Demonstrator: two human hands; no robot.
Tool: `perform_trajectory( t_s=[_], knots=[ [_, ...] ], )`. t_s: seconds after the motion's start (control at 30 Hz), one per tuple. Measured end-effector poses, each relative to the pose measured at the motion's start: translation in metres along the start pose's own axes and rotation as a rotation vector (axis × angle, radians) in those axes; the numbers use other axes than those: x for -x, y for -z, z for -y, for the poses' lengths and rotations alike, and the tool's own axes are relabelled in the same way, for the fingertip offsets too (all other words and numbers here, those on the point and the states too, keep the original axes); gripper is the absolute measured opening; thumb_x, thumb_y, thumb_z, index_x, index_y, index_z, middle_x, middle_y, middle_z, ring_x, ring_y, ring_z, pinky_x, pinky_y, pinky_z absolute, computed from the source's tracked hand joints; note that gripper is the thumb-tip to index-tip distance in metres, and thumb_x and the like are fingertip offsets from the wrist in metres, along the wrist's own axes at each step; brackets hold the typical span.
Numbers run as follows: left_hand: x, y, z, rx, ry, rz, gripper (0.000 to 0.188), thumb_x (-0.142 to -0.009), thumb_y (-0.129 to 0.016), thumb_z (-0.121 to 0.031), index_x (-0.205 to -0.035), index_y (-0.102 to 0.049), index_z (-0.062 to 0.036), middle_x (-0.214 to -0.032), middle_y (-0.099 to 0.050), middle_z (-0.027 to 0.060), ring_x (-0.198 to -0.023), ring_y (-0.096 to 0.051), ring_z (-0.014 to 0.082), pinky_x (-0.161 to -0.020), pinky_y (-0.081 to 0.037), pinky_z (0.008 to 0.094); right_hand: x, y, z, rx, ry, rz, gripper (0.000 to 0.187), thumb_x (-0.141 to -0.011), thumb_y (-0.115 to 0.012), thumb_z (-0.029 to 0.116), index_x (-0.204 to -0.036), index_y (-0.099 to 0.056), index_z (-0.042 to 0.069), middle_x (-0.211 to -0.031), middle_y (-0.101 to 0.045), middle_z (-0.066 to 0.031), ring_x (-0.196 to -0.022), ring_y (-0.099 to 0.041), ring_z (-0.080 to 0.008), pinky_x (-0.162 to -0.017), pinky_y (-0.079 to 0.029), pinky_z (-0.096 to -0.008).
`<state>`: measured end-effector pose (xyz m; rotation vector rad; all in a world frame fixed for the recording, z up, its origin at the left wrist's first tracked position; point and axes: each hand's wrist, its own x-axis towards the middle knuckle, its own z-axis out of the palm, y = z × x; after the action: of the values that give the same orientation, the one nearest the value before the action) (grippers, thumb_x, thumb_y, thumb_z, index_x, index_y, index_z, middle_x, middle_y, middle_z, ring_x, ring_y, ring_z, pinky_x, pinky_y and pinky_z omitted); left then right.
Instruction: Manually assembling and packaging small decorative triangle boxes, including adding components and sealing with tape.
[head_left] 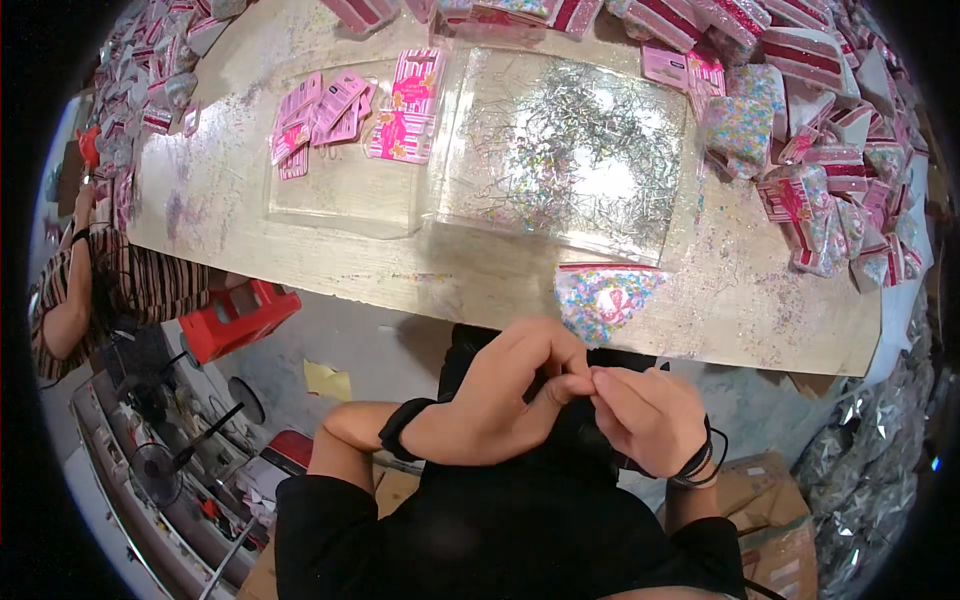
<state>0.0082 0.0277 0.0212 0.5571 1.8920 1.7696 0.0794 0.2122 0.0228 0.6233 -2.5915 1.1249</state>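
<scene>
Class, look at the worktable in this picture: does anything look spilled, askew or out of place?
Yes. Tiny pastel confetti-like bits are scattered loose over the pale wooden tabletop, and a clear packet of pastel beads overhangs its near edge. Both hands, left and right, pinch something too small to identify.

Pink striped cards (345,115), multicoloured speckled packet (600,300), red stool (238,318)

I have one head-worn fisheye view, looking steeply down; my hands sit close below, the table (300,270) just beyond.
</scene>
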Motion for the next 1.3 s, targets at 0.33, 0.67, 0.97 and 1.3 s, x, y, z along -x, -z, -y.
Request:
perform_trajectory(
  t_s=[0.33, 0.67, 0.97, 1.3],
  knots=[
    [-0.025, 0.027, -0.020, 0.668, 0.698, 0.435, 0.013, -0.100, -0.056, -0.016, -0.098, -0.054, -0.0038, -0.090, -0.054, -0.0010, -0.078, -0.048, 0.0047, -0.068, -0.041, 0.0211, -0.015, 0.012, 0.001, 0.163, 0.132, 0.020, 0.031, -0.075, -0.073, 0.002, -0.103, -0.064, -0.009, -0.086, -0.065, -0.0139, -0.059, -0.058, -0.0171, -0.052, -0.046, -0.0259],
    [-0.025, 0.017, 0.012, -0.669, -0.301, -0.105, 0.063, -0.070, -0.085, -0.023, -0.117, -0.050, -0.0013, -0.115, -0.057, 0.0154, -0.101, -0.055, 0.0301, -0.083, -0.046, 0.0380, -0.032, 0.009, -0.023, -0.027, -0.261, -0.268, 0.020, -0.065, -0.070, -0.007, -0.081, -0.064, 0.004, -0.069, -0.062, -0.0071, -0.085, -0.065, -0.0263, -0.060, -0.050, -0.0312],
    [-0.036, 0.013, 0.027, -0.705, -0.355, -0.113, 0.075, -0.060, -0.087, -0.026, -0.122, -0.052, -0.0032, -0.120, -0.055, 0.0152, -0.107, -0.054, 0.0336, -0.090, -0.045, 0.0435, -0.037, -0.003, -0.029, -0.107, -0.347, -0.313, 0.018, -0.067, -0.069, -0.008, -0.082, -0.062, -0.001, -0.088, -0.068, -0.0171, -0.084, -0.067, -0.0250, -0.061, -0.052, -0.0286],
    [-0.035, 0.012, 0.036, -0.637, -0.371, -0.128, 0.072, -0.058, -0.088, -0.031, -0.117, -0.054, -0.0043, -0.118, -0.055, 0.0160, -0.104, -0.054, 0.0324, -0.084, -0.047, 0.0402, -0.036, -0.003, -0.027, -0.083, -0.380, -0.276, 0.018, -0.066, -0.069, -0.009, -0.081, -0.061, -0.001, -0.085, -0.067, -0.0153, -0.081, -0.067, -0.0259, -0.060, -0.052, -0.0281]
  ],
)
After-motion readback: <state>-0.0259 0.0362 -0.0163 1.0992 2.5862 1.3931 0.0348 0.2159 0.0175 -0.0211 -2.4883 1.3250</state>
